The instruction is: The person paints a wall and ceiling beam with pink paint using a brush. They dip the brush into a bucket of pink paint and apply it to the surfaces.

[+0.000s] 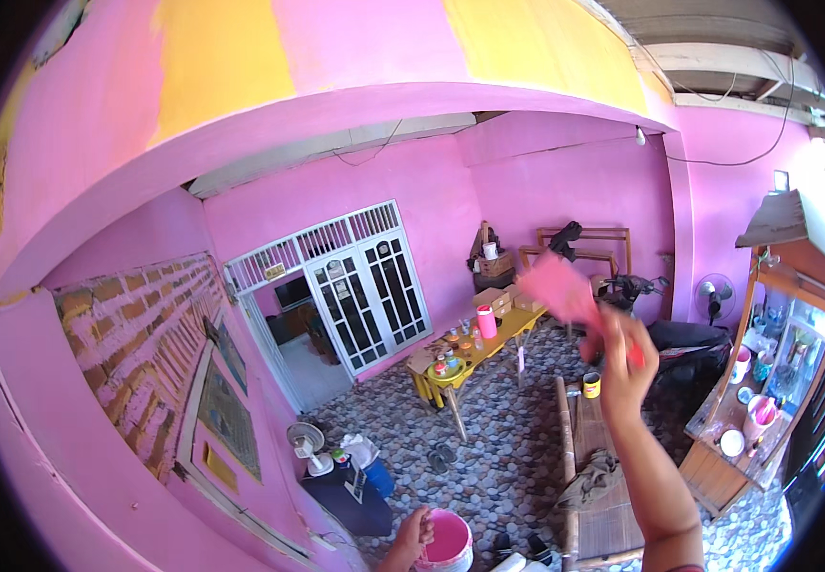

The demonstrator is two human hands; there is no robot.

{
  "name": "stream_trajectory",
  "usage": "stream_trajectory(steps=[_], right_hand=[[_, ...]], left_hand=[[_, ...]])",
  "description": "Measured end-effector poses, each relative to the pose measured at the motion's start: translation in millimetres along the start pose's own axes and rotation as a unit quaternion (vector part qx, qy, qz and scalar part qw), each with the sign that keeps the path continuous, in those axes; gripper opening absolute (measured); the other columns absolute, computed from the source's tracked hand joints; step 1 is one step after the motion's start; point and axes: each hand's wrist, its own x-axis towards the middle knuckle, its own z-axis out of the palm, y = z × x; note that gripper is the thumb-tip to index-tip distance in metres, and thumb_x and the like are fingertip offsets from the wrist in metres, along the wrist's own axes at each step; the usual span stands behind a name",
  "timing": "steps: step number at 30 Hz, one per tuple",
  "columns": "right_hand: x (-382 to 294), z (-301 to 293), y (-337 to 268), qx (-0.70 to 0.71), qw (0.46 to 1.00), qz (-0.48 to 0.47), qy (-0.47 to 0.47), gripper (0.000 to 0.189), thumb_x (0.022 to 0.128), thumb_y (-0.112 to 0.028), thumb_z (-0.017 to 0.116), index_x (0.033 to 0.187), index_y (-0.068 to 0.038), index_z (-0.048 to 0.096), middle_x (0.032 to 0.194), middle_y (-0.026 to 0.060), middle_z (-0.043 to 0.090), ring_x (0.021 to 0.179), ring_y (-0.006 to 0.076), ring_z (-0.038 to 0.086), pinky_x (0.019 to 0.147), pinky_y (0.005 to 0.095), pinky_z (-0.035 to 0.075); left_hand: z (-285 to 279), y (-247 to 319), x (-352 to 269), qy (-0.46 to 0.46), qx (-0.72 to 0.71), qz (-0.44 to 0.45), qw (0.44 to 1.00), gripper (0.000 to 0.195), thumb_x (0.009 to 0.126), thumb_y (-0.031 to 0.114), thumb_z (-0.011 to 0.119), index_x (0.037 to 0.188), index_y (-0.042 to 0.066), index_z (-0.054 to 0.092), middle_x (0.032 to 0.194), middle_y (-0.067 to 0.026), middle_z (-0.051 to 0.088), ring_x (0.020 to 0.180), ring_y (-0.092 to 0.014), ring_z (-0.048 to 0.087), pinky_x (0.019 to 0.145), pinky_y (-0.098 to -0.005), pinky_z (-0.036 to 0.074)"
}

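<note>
My right hand (627, 365) is raised in the middle right of the view, its fingers closed around the red handle of a wide paintbrush (563, 289). Motion blurs the brush, whose head is coated in pink. Down at the bottom edge, my left hand (415, 538) grips the side of a white bucket (455, 561) containing pink paint (445, 536). Overhead runs a wall beam (369, 43) painted pink, with broad yellow patches (223, 64) that have uneven edges. The brush appears apart from the beam.
Below stand a bamboo bench (595, 533) with a crumpled cloth, a long yellow table (484, 350) with jars and boxes, and a parked motorbike (684, 336). A wooden display cart (713, 465) is at right. A fan (305, 443) stands at left. A cable (756, 159) hangs upper right.
</note>
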Motion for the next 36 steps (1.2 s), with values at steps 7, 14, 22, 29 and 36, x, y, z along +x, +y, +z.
stream_trajectory(steps=[7,14,22,29,36], right_hand=[[-193,-185,97,-0.106,0.947,0.283,0.105,0.02,0.098,-0.018,0.059,0.1,0.001,0.065,0.072,0.0046,0.063,0.057,0.0108,0.06,0.051,0.0239,0.048],[-326,-300,98,-0.146,0.89,0.369,0.225,0.018,0.097,-0.016,0.057,0.097,0.001,0.058,0.067,0.0082,0.061,0.047,0.0159,0.059,0.042,0.028,0.048],[-296,-290,36,-0.179,0.889,0.396,0.141,0.02,0.096,-0.014,0.062,0.1,0.005,0.062,0.077,0.0077,0.066,0.06,0.0137,0.064,0.055,0.0259,0.051],[-242,-238,-11,-0.207,0.916,0.33,0.094,0.025,0.099,-0.017,0.058,0.11,0.004,0.062,0.084,0.0093,0.069,0.07,0.0149,0.066,0.064,0.0279,0.054],[-205,-214,-32,-0.263,0.906,0.328,0.053,0.023,0.1,-0.017,0.057,0.107,0.004,0.058,0.075,0.0087,0.067,0.066,0.0108,0.062,0.062,0.0242,0.049]], left_hand=[[27,-18,-3,-0.014,0.035,-0.03,0.999,0.027,0.093,0.036,0.06,0.081,0.013,0.053,0.061,-0.001,0.049,0.041,-0.011,0.037,0.041,-0.0265,0.027],[69,-46,-2,-0.077,0.089,-0.074,0.99,0.027,0.096,0.035,0.054,0.083,0.012,0.053,0.062,-0.0014,0.051,0.044,-0.011,0.04,0.044,-0.0267,0.031],[142,-61,6,-0.095,0.132,-0.129,0.978,0.028,0.094,0.041,0.059,0.087,0.014,0.056,0.063,0.0028,0.05,0.043,-0.006,0.038,0.04,-0.0211,0.03],[219,-50,1,-0.187,0.187,-0.158,0.951,0.057,0.091,0.062,0.052,0.101,0.006,0.058,0.064,0.0017,0.051,0.041,-0.007,0.037,0.041,-0.0217,0.031],[278,-24,3,-0.333,0.228,-0.143,0.904,0.079,0.087,0.08,0.035,0.101,0.005,0.057,0.064,0.0021,0.049,0.042,-0.007,0.035,0.044,-0.0222,0.029]])
